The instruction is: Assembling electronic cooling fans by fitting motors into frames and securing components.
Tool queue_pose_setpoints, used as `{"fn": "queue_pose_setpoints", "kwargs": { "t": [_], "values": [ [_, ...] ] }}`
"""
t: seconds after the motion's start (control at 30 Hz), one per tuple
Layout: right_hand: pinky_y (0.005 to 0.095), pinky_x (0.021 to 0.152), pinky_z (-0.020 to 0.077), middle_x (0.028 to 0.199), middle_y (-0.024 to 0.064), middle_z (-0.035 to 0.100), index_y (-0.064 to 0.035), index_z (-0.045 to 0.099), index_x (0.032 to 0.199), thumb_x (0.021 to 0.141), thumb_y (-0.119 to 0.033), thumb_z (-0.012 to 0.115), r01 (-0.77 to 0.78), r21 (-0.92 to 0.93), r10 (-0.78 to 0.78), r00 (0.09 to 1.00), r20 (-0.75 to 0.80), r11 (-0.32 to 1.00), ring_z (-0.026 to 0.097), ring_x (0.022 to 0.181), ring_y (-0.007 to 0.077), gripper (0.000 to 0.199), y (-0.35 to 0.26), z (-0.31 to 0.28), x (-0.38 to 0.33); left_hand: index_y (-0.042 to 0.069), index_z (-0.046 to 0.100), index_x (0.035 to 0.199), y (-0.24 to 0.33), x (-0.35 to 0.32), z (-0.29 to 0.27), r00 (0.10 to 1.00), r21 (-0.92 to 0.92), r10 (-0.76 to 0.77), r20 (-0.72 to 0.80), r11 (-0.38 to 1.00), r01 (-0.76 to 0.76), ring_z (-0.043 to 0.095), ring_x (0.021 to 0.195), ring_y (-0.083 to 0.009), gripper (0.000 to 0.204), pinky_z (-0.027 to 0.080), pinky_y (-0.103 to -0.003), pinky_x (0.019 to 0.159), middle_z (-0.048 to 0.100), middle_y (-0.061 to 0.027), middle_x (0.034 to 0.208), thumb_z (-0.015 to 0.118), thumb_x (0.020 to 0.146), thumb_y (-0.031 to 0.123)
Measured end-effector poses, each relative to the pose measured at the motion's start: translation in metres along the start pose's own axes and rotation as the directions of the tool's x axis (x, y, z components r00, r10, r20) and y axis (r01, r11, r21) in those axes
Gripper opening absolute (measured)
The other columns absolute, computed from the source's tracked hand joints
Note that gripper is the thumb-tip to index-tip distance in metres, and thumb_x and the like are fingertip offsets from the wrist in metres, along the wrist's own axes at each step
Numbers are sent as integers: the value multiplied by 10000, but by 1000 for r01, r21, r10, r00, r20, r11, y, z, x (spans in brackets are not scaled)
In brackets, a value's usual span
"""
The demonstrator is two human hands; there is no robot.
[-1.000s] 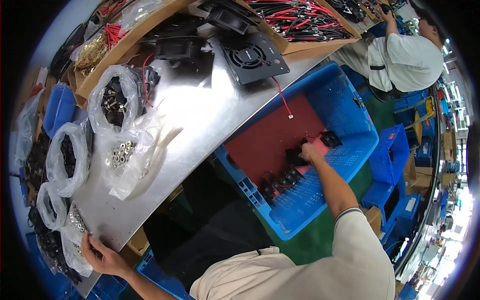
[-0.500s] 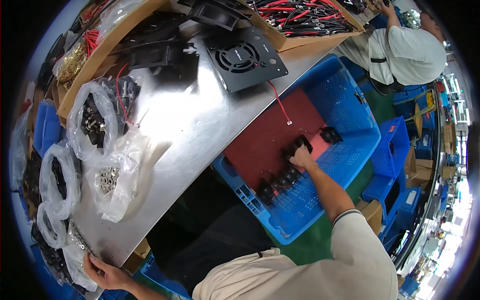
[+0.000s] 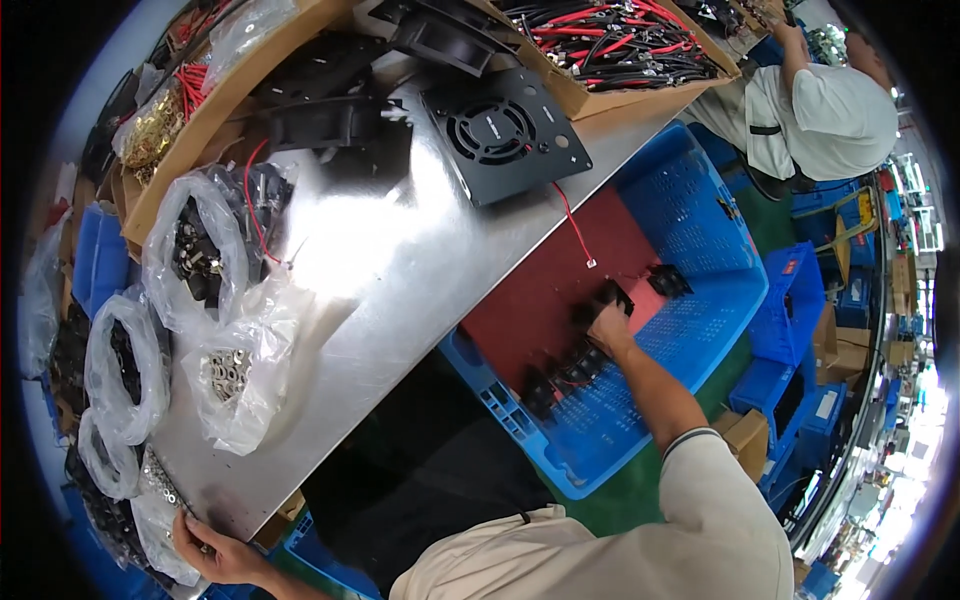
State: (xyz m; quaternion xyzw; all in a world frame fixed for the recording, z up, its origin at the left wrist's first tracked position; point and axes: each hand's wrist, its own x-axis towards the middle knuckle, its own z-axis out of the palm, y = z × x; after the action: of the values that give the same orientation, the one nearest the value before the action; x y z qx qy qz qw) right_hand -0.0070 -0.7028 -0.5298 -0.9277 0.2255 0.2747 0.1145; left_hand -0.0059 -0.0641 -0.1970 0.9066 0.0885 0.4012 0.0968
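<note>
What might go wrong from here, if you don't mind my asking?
The red wire of the black fan panel hangs over the table edge above the blue crate; anything lifted past could snag it and drag the panel.

The left hand is at a plastic bag of small metal parts near the table edge; a knock might spill them.

The right hand grips a black part close to black fans; pulling it could catch their wires.

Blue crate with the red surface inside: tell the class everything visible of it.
The blue crate looks like plastic: open on top, with perforated walls and a red surface inside. It stands beside the metal table, whose edge partly hides it. Dark fan-like parts lie inside; the right hand reaches among them.
</note>
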Motion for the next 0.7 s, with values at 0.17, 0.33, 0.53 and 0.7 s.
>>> {"fn": "queue_pose_setpoints", "kwargs": {
  "t": [0.17, 0.33, 0.53, 0.7],
  "values": [
    [556, 990, 435, 1470, 262, 311, -97, 687, 1110, 735, -258, 705, -127, -115, 114, 987, -113, 985, 436, 1224, 487, 408, 9, 11, 4, -39, 649, 1108, 0, -2, 1, 1000, -33, 8, 8, 999, -8, 586, 913, -205, 195, 474, -307, 812, 647, -119, 1053, 558, 984, 82],
    [573, 1036, 379, 1519, 229, 249, -60, 689, 1145, 682, -241, 765, -278, -61, 267, 952, -153, 959, 362, 1310, 452, 502, 11, -37, -2, -45, 648, 1105, 7, -1, -3, 1000, -23, 0, 11, 1000, 0, 586, 909, -204, 196, 474, -307, 802, 648, -122, 1052, 554, 986, 79],
    [536, 1005, 430, 1469, 228, 332, -63, 719, 1033, 669, -245, 760, -209, -54, 196, 962, -190, 976, 468, 1234, 449, 409, 20, -46, 6, -50, 648, 1096, -1, -1, -3, 1000, -17, 5, 10, 1000, -4, 585, 903, -201, 189, 472, -303, 799, 650, -121, 1044, 552, 985, 69],
    [485, 860, 530, 1269, 225, 516, -85, 708, 1009, 671, -282, 745, -243, -50, 218, 929, -300, 969, 631, 982, 419, 394, 57, -21, 18, -52, 634, 1083, 16, 0, 8, 998, -114, -59, 32, 992, 63, 576, 912, -191, 166, 465, -293, 838, 641, -114, 1018, 531, 981, 29]
  ]
}}
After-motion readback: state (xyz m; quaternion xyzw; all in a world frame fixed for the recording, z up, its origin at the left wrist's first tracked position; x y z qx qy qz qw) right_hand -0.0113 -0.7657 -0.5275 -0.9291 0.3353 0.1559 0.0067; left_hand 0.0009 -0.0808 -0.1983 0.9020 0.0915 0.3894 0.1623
